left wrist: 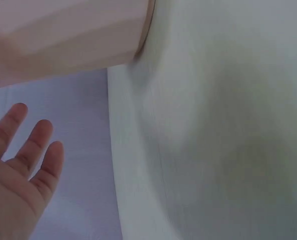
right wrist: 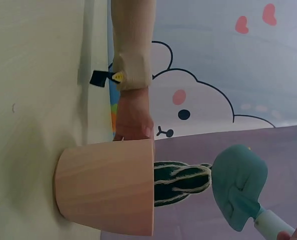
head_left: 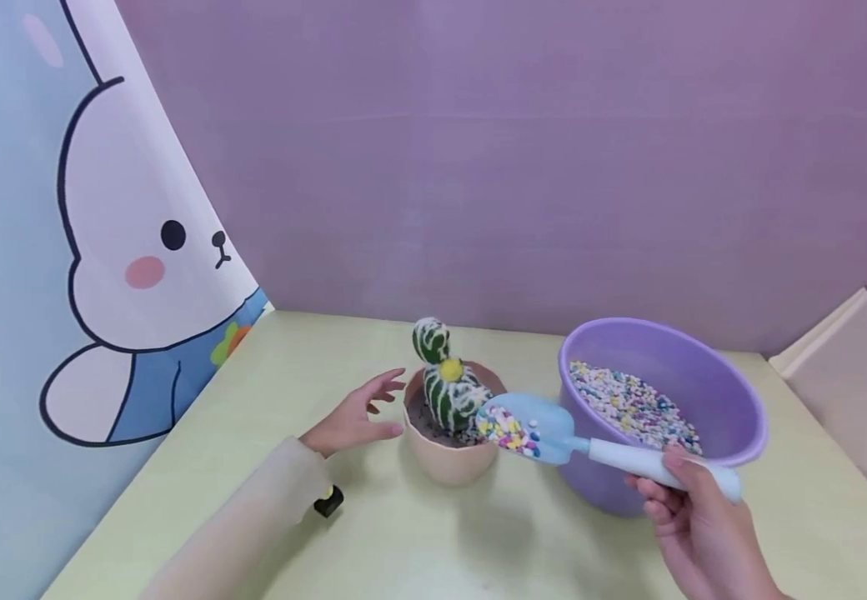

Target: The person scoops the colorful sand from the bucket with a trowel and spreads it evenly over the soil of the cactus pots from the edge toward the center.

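Note:
My right hand (head_left: 704,517) grips the white handle of a light blue scoop (head_left: 546,421), whose blade carries small multicoloured pebbles (head_left: 507,431). The scoop's tip reaches over the near right rim of a pink pot (head_left: 452,462). Inside the pot stands a green cactus (head_left: 448,396) with white markings and a yellow flower, set in greyish filling. Just left of the pot is my left hand (head_left: 354,417), fingers spread and nothing held. In the left wrist view its fingers (left wrist: 33,145) are loose beside the pot (left wrist: 63,35). The right wrist view shows the scoop's underside (right wrist: 241,187) next to the cactus (right wrist: 181,182).
A purple bucket (head_left: 741,425) partly filled with multicoloured pebbles stands right of the pot. Everything rests on a pale yellow tabletop (head_left: 313,358). Behind it rises a purple backdrop (head_left: 478,167), with a cartoon-printed panel (head_left: 118,208) on the left.

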`<state>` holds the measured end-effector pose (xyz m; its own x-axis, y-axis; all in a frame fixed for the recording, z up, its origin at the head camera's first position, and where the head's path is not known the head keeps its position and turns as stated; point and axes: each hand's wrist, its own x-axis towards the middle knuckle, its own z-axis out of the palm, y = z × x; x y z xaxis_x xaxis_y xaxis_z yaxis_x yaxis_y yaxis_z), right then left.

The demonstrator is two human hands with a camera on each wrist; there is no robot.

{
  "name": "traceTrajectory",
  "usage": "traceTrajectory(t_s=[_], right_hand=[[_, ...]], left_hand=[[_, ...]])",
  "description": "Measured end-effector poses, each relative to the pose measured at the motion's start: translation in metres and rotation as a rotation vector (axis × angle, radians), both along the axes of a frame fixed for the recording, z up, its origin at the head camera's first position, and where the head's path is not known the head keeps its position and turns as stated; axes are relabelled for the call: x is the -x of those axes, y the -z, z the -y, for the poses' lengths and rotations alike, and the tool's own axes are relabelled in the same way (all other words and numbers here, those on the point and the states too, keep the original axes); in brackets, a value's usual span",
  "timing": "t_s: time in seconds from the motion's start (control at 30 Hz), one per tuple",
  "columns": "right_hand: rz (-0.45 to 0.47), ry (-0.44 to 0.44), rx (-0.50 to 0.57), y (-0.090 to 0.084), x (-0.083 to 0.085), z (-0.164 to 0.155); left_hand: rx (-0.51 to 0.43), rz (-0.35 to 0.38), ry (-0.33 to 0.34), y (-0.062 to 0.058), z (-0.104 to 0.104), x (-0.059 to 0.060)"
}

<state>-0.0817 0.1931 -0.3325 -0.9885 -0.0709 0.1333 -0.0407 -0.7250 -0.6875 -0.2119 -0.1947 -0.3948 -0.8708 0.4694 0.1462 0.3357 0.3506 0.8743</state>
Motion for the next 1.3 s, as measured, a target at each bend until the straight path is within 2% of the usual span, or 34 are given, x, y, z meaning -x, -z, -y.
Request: traceTrajectory(t_s=[0.2, 0.33, 0.63, 0.9, 1.03, 1.13, 1.2, 1.3], right_hand=[[0.074, 0.061, -0.08, 0.006, -0.004, 0.001], [0.09, 0.088, -0.136, 0.008, -0.004, 0.002], [0.036, 0.065, -0.178, 0.008, 0.005, 0.013], [0.088, 0.117, -0.32, 0.004, 0.007, 0.013], [0.124, 0.133, -0.388, 0.001, 0.01, 0.013], [0.147, 0.132, -0.434, -0.005, 0.012, 0.014], [0.149, 0.126, -0.471, -0.01, 0.015, 0.015], [0.149, 0.118, -0.526, -0.019, 0.019, 0.017]], left_hand=[[-0.07, -0.037, 0.102, 0.007, -0.006, 0.019], [-0.104, -0.041, 0.152, 0.01, -0.01, 0.026], [-0.12, -0.02, 0.123, 0.014, -0.016, 0.021], [-0.122, -0.017, 0.074, 0.016, -0.019, 0.008], [-0.073, -0.063, 0.031, 0.014, -0.017, 0.001], [-0.052, -0.104, 0.01, 0.01, -0.018, 0.0], [-0.046, -0.121, 0.016, 0.007, -0.019, 0.002], [-0.061, -0.108, 0.062, 0.006, -0.021, 0.007]])
